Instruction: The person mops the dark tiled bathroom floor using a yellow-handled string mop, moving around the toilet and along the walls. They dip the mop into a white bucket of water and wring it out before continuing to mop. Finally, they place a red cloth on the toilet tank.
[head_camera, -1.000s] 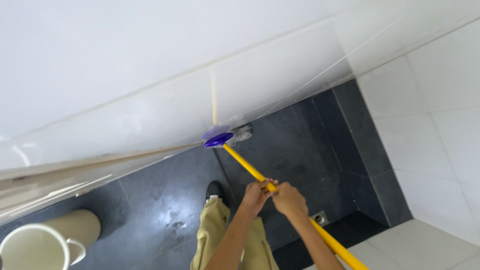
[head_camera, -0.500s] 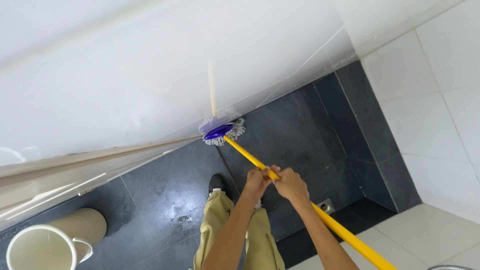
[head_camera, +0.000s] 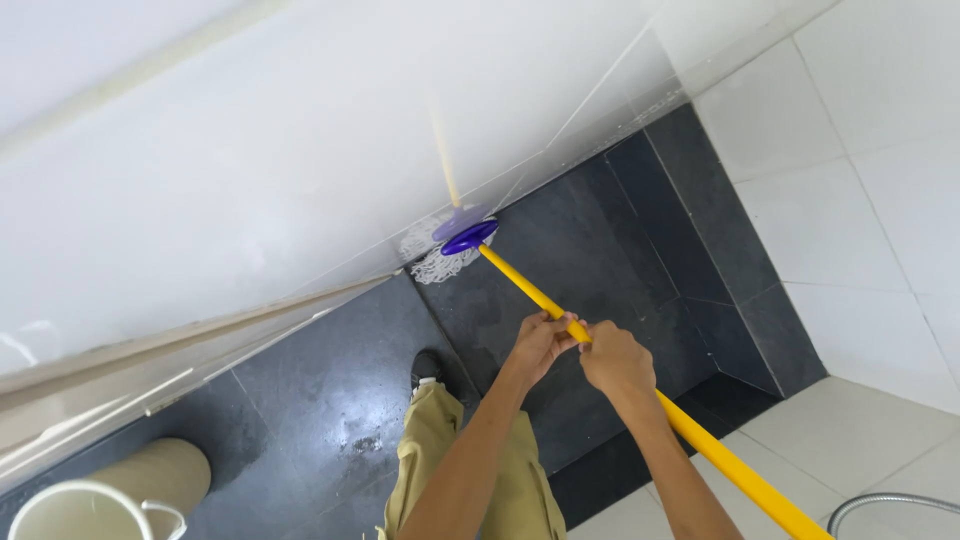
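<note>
Both hands, left hand (head_camera: 540, 342) and right hand (head_camera: 615, 362), are wrapping tight around the yellow mop handle (head_camera: 530, 291), scrubbing the mop head (head_camera: 445, 250) along the dark floor (head_camera: 330, 390) edge by the white wall (head_camera: 250, 180), probably needing a pull back next.

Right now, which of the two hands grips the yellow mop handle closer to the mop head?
The left hand. It grips the yellow mop handle on the side toward the purple mop head, while the right hand sits just behind it, further up the handle.

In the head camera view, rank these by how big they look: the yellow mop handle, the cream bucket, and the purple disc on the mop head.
1. yellow mop handle, longest by far
2. cream bucket, partly cut off
3. purple disc, though farthest from the camera
</note>
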